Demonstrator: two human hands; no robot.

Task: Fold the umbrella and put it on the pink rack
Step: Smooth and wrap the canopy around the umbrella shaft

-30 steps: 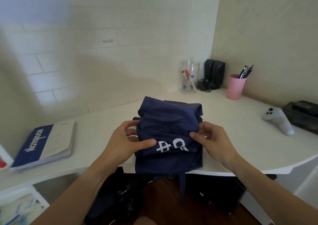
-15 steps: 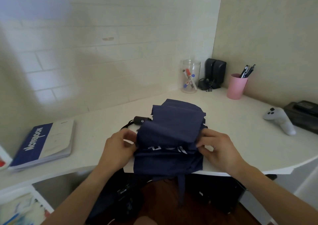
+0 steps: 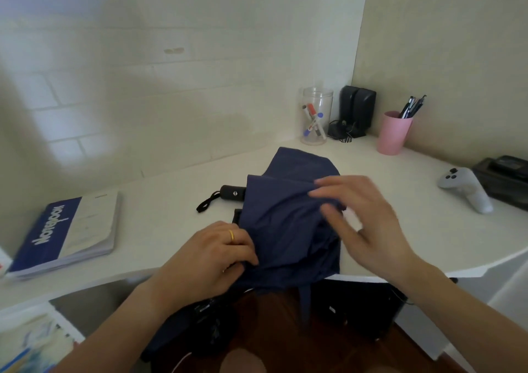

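Hands (image 3: 211,254) on navy umbrella (image 3: 288,215)

Hands (image 3: 211,254) on umbrella (image 3: 288,215) (navy)

On the desk (image 3: 160,230), the umbrella (image 3: 288,218) lies at centre, the notebook (image 3: 68,235) at nine o'clock, the jar (image 3: 315,115), speakers (image 3: 358,110) and pen cup (image 3: 393,132) toward one o'clock, the controller (image 3: 465,187) at three o'clock.
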